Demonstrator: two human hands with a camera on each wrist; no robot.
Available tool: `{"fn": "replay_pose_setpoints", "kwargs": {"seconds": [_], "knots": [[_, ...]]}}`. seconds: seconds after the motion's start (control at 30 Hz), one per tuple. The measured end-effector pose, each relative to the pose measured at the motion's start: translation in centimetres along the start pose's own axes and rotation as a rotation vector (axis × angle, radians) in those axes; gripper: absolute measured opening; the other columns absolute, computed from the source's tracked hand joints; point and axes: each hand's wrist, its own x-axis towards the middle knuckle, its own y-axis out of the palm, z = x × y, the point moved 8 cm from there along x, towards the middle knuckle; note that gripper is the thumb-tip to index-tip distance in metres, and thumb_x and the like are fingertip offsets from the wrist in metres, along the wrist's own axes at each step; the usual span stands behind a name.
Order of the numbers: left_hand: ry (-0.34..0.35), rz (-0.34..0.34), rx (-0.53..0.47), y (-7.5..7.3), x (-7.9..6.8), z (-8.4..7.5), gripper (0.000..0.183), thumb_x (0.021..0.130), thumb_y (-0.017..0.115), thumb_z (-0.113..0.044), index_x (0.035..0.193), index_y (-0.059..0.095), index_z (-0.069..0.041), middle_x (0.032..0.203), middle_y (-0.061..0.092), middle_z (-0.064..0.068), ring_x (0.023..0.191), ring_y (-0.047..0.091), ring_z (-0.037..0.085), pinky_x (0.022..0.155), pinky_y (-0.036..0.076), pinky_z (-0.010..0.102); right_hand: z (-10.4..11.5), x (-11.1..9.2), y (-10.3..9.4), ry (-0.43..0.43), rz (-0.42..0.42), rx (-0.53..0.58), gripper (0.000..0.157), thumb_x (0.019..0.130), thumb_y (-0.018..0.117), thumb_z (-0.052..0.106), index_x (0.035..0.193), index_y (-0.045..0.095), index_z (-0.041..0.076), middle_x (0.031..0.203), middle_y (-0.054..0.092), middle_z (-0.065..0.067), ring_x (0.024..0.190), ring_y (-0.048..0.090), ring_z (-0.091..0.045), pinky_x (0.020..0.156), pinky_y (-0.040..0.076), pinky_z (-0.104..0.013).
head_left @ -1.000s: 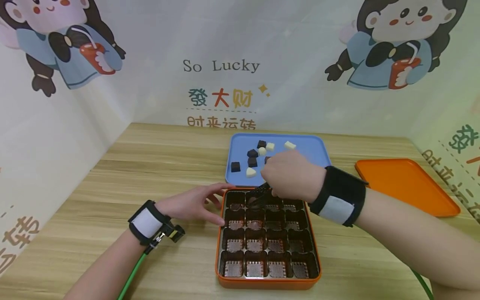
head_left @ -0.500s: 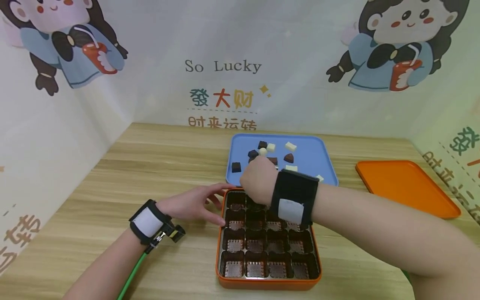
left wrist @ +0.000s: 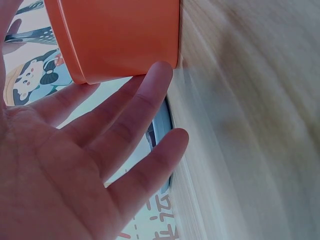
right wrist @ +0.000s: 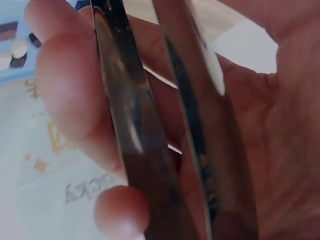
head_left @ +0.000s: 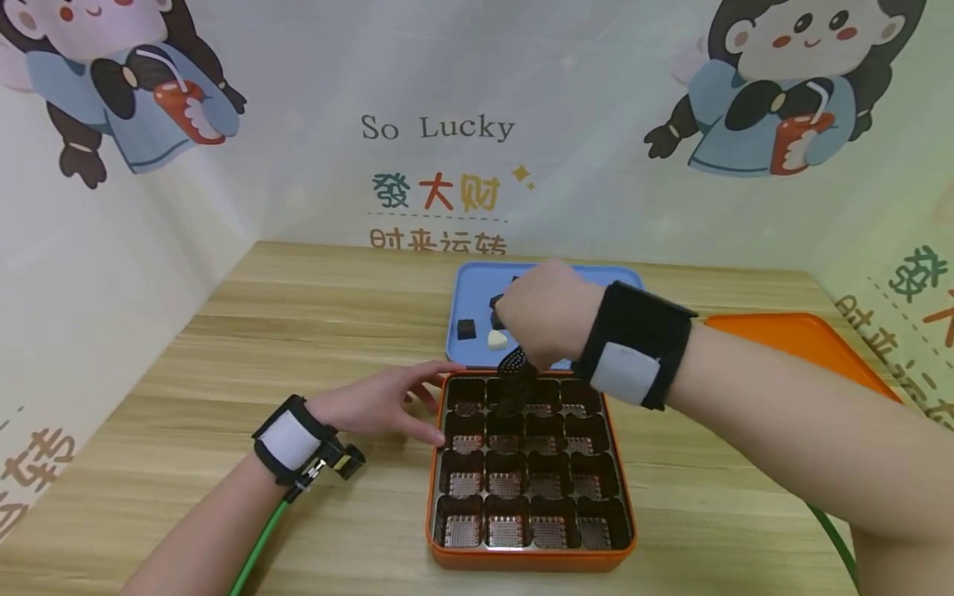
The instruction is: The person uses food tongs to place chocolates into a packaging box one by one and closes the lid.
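My right hand (head_left: 551, 319) holds a pair of metal tongs (right wrist: 135, 110) above the back of an orange box (head_left: 529, 561). Both tong arms run through the fingers in the right wrist view, with a gap between them. Their dark perforated heads (head_left: 513, 362) hang over the second back compartment and hide its inside. A dark piece (head_left: 467, 407) sits in the back left compartment. My left hand (head_left: 387, 404) touches the box at its back left corner and left side; the fingers (left wrist: 135, 110) are nearly straight in the left wrist view.
Behind the box lies a blue tray (head_left: 464, 285), partly hidden by the right hand. Dark chocolates (head_left: 466, 329) and a white chocolate (head_left: 497, 339) show on it. An orange tray (head_left: 797, 335) is at the right, partly behind the right forearm. Printed cloth walls surround the wooden table (head_left: 313, 331).
My right hand moved left and down over the back of the box, then back up and to the right with the tongs. The left hand stays at the box.
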Motion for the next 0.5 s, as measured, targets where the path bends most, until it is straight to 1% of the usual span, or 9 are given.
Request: {"fn": "replay_pose_setpoints", "kwargs": {"seconds": [0.07,0.13,0.17,0.23,0.37,0.5], "knots": [[-0.001,-0.001,0.003,0.0,0.1,0.0,0.083,0.073,0.071,-0.043,0.141,0.026,-0.029,0.131,0.042,0.005,0.104,0.050,0.014,0.085,0.042,0.035,-1.5,-0.6,0.2,0.018,-0.017,0.061,0.012,0.075,0.065,0.017,0.069,0.054,0.015,0.060,0.043,0.002,0.055,0.036,-0.013,0.047,0.029,-0.026],[-0.006,0.000,0.005,0.0,0.1,0.0,0.083,0.073,0.071,-0.043,0.141,0.027,-0.029,0.131,0.042,0.006,0.103,0.050,0.013,0.084,0.042,0.035,-3.0,-1.2,0.6,0.025,-0.058,0.120,0.016,0.073,0.067,0.019,0.064,0.054,0.014,0.058,0.042,0.002,0.054,0.036,-0.014,0.049,0.029,-0.027],[-0.007,0.002,0.005,0.0,0.2,0.0,0.083,0.073,0.071,-0.043,0.141,0.027,-0.029,0.131,0.042,0.006,0.103,0.050,0.013,0.085,0.042,0.035,-3.8,-1.4,0.9,0.024,-0.083,0.154,0.017,0.073,0.067,0.019,0.064,0.054,0.014,0.058,0.043,0.001,0.054,0.037,-0.014,0.050,0.029,-0.028],[-0.007,0.003,0.003,0.1,0.2,0.0,0.083,0.073,0.071,-0.043,0.141,0.027,-0.028,0.132,0.042,0.007,0.103,0.051,0.013,0.084,0.042,0.035,-5.2,-1.7,1.5,0.029,-0.133,0.187,0.020,0.075,0.068,0.024,0.065,0.055,0.013,0.060,0.046,0.001,0.055,0.041,-0.015,0.053,0.034,-0.029],[-0.008,-0.006,0.007,0.0,0.2,0.0,0.084,0.072,0.071,-0.044,0.141,0.027,-0.028,0.132,0.042,0.006,0.103,0.050,0.014,0.084,0.042,0.035,-7.8,-1.5,3.4,0.069,-0.218,0.189,0.021,0.079,0.067,0.030,0.074,0.058,0.011,0.066,0.052,0.001,0.060,0.048,-0.015,0.058,0.042,-0.033],[-0.015,-0.012,0.025,0.0,0.1,0.0,0.085,0.071,0.071,-0.046,0.141,0.026,-0.029,0.132,0.042,0.005,0.103,0.050,0.013,0.084,0.042,0.034,-9.6,-0.3,6.1,0.134,-0.258,0.172,0.024,0.081,0.065,0.033,0.080,0.058,0.010,0.066,0.052,0.001,0.060,0.049,-0.015,0.057,0.044,-0.035]]}}
